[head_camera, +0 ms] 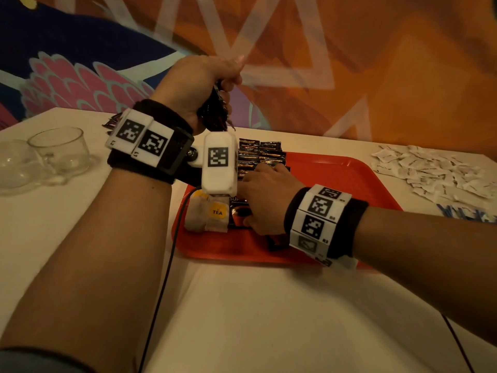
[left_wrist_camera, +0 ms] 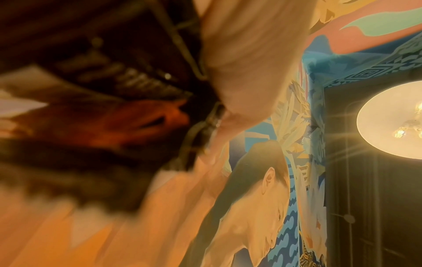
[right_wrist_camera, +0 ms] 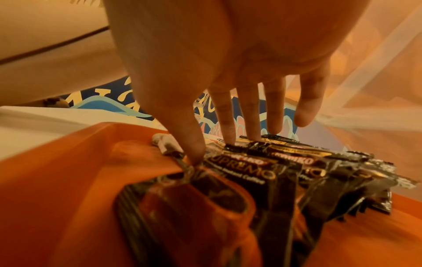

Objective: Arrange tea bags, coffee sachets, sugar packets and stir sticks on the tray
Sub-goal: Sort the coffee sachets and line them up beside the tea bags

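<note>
On the white table [head_camera: 242, 305] a red tray [head_camera: 336, 184] holds rows of dark coffee sachets [head_camera: 259, 153] along its far-left part, the right hand [head_camera: 265, 197] pressing them with straight fingers [right_wrist_camera: 251, 112], tea bags [head_camera: 207, 214] at its left edge, while the left hand [head_camera: 199, 84], raised above, grips a bunch of sachets [head_camera: 215, 111].

Before you: tray [head_camera: 336, 181], smooth red plastic; coffee sachets [right_wrist_camera: 262, 168], glossy black foil; tea bags [head_camera: 204, 216], matt paper; cups [head_camera: 60, 152], clear glass; tablecloth [head_camera: 242, 319], matt cloth.
</note>
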A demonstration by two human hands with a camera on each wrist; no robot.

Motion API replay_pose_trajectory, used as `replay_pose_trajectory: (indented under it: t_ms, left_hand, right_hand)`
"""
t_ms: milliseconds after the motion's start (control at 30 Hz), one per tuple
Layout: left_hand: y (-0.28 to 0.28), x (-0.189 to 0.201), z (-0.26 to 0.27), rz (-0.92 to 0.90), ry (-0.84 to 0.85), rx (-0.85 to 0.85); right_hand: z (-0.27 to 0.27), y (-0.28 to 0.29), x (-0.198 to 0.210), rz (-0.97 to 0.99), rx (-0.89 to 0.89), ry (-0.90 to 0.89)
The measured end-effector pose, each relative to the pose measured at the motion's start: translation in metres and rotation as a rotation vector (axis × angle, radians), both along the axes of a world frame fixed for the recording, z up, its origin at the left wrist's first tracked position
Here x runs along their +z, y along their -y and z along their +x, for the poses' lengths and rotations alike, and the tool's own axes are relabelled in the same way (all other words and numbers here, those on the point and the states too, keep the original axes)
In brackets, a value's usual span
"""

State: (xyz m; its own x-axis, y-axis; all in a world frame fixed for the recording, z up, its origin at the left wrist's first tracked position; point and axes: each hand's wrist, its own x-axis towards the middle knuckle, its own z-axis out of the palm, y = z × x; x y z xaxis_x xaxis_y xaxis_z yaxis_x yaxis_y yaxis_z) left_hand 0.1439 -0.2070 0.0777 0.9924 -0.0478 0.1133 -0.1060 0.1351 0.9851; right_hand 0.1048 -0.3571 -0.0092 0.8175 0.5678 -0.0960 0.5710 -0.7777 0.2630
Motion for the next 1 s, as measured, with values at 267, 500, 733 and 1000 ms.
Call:
replay_pose_trajectory:
  t_ms: [267, 500, 733, 1000]
  left_hand:
    - [-0.001, 0.0, 0.001, -0.003, 0.002, -0.002]
    - [-0.003, -0.001, 0.002, -0.01, 0.009, -0.014]
    - [0.002, -0.003, 0.002, 0.003, 0.011, -0.014]
    - [0.003, -0.003, 0.002, 0.022, 0.009, -0.013]
  right_hand:
    - [-0.003, -0.001, 0.0, 0.029, -0.01, -0.023]
    - [-0.008, 0.033, 0.038, 0.223, -0.037, -0.109]
    - [-0.02, 0.053, 0.017, 0.021, 0.002, -0.246]
    - [-0.012, 0.053, 0.005, 0.061, -0.041, -0.166]
